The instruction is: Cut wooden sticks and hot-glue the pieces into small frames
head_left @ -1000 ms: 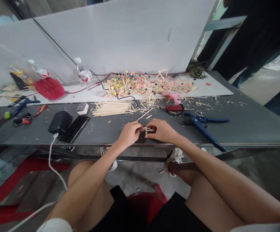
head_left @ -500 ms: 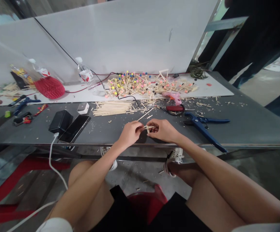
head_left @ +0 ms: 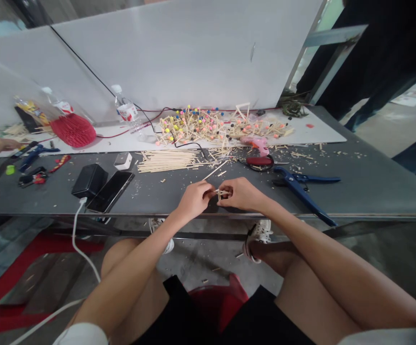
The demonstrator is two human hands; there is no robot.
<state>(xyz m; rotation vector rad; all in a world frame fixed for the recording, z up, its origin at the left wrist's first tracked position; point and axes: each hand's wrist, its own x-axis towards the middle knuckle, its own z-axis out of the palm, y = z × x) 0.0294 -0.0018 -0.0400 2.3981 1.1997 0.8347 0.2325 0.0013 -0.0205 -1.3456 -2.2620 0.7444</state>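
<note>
Close to the table's front edge, my left hand (head_left: 194, 198) and my right hand (head_left: 243, 194) face each other, fingertips nearly meeting. Both are closed. My right fingers pinch a small frame of short wooden sticks (head_left: 224, 193). A short wooden stick (head_left: 215, 191) is pinched in my left fingertips, touching or very near the frame; its inner end is hidden by the fingers. Just beyond my hands one loose long stick lies slanted, and behind it is a bundle of long thin wooden sticks (head_left: 170, 161).
A pile of stick pieces with coloured balls (head_left: 197, 125) lies on a white board. Right of my hands are blue cutters (head_left: 303, 188), red-handled scissors (head_left: 260, 161) and a pink glue gun (head_left: 256, 143). Leftward are a phone (head_left: 110, 191) and black box (head_left: 89, 180). Another person's hand (head_left: 3, 145) is far left.
The small frame has turned slightly in my fingers, while my hands stay in nearly the same place. At far left, the other person's hand has reached further in over the table toward the tools.
</note>
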